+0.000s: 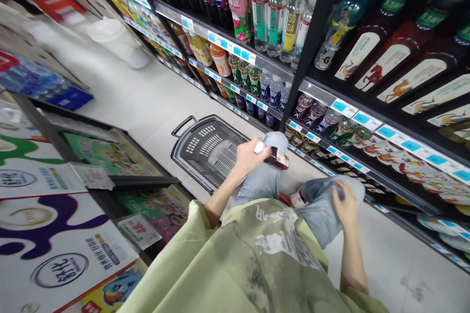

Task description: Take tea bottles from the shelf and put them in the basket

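Bottle (278,158) with a white cap and a dark red drink inside, lying on its side in the left hand (250,154), just in front of the person's left knee (276,141). The fingers are closed around the cap end, so the body of the bottle sticks out to the right and its label shows. The sideways tilt seems to come simply from the bent wrist of a low, crouched arm.

The right hand (344,201) holds nothing. It lies palm down with loose fingers draped over the right knee (328,190), most likely as a prop for balance in the squat. Both knees are in light blue jeans, and a loose pale green shirt (257,259) fills the bottom of the view.

A dark plastic shopping basket (205,149) sits on the pale floor (147,100) just left of the left hand, its handle folded down at the far end. It is close enough to reach from the crouch without standing.

To the right run black shelves (235,51) with blue price tags, packed with drinks. Cola and clear water bottles stand on the upper rows and small bottles on the lowest rows, level with the person's knees. To the left are stacked printed cartons (47,234), and farther down the aisle, wrapped packs of water (36,83).
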Action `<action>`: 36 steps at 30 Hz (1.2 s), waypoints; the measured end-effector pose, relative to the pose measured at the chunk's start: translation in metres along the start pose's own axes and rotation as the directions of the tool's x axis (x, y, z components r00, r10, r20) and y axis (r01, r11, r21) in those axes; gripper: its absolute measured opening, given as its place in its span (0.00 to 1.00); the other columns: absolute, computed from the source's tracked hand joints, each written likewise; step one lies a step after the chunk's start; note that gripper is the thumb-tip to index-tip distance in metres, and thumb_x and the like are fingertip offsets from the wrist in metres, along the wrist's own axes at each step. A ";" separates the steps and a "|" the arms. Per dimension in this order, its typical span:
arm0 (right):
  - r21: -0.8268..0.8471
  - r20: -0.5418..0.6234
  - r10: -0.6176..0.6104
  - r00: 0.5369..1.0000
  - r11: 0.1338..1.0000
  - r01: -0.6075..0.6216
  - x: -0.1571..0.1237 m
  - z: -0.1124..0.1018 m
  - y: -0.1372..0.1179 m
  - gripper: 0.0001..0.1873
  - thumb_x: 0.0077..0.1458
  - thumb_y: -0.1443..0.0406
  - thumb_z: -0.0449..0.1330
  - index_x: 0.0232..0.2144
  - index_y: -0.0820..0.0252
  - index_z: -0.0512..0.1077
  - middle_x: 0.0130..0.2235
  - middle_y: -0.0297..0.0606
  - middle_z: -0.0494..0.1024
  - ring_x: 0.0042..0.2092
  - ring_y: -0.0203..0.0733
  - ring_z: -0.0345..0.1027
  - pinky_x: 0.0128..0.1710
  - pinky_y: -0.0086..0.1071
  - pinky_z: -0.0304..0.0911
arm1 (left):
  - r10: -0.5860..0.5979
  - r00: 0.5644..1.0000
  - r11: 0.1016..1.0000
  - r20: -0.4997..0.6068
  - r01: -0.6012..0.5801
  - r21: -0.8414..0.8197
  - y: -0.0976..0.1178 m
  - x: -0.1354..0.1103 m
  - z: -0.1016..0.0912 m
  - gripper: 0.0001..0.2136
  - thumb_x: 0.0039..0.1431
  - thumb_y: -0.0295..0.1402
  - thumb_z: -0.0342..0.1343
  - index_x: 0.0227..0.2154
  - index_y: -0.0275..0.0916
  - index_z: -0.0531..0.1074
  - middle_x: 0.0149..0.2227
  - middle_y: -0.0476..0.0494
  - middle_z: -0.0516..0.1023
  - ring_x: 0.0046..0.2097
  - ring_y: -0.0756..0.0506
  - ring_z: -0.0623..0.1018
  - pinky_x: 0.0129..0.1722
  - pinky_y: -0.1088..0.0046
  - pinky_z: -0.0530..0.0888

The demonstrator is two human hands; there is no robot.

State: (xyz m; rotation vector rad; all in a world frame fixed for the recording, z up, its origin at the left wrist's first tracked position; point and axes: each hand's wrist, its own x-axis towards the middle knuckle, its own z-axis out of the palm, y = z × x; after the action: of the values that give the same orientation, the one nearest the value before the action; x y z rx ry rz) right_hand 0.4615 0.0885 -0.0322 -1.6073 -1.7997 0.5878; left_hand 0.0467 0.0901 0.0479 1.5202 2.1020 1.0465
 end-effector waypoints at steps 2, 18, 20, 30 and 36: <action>-0.086 -0.132 -0.032 0.991 0.996 0.021 -0.005 -0.014 0.021 0.26 0.66 0.47 0.59 0.45 0.63 0.82 0.52 0.55 0.83 0.60 0.59 0.75 0.67 0.60 0.63 | -0.115 0.988 0.993 -0.107 0.111 -0.046 -0.012 0.011 -0.012 0.13 0.63 0.45 0.59 0.34 0.40 0.75 0.27 0.48 0.77 0.29 0.48 0.74 0.34 0.73 0.68; -0.042 -0.301 -0.039 0.953 0.999 0.027 -0.018 -0.010 0.021 0.15 0.68 0.56 0.61 0.38 0.61 0.80 0.47 0.51 0.87 0.64 0.59 0.75 0.71 0.66 0.55 | -0.358 0.923 0.817 -0.139 0.381 0.433 -0.114 0.003 -0.035 0.17 0.73 0.47 0.53 0.47 0.39 0.76 0.40 0.38 0.83 0.45 0.38 0.81 0.43 0.69 0.68; -0.038 -0.297 -0.033 0.954 0.999 0.022 -0.018 -0.009 0.018 0.15 0.68 0.56 0.61 0.39 0.60 0.80 0.47 0.51 0.87 0.64 0.59 0.74 0.72 0.66 0.54 | -0.381 0.925 0.772 -0.012 0.325 0.546 -0.135 0.000 -0.030 0.19 0.74 0.49 0.50 0.51 0.39 0.75 0.47 0.35 0.83 0.50 0.36 0.80 0.43 0.69 0.68; -0.082 -0.295 -0.020 0.955 0.997 -0.005 -0.015 -0.010 0.009 0.14 0.67 0.57 0.62 0.38 0.61 0.80 0.45 0.52 0.87 0.64 0.61 0.75 0.71 0.66 0.55 | -0.706 0.649 0.610 0.283 0.355 0.708 -0.224 -0.004 0.021 0.21 0.76 0.41 0.47 0.64 0.36 0.65 0.58 0.28 0.77 0.53 0.37 0.78 0.46 0.67 0.69; -0.129 -0.271 -0.018 0.962 0.991 -0.018 -0.013 -0.008 0.009 0.12 0.67 0.58 0.62 0.37 0.60 0.80 0.45 0.52 0.87 0.63 0.62 0.75 0.70 0.67 0.56 | -0.778 0.537 0.577 0.325 0.406 0.709 -0.246 0.003 0.063 0.18 0.73 0.34 0.50 0.61 0.34 0.67 0.50 0.30 0.80 0.47 0.41 0.79 0.40 0.71 0.68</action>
State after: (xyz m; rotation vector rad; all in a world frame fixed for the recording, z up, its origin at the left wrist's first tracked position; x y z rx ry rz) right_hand 0.4743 0.0759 -0.0351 -1.6830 -1.6604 0.2372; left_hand -0.0773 0.0774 -0.1729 0.8940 2.2096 -0.3679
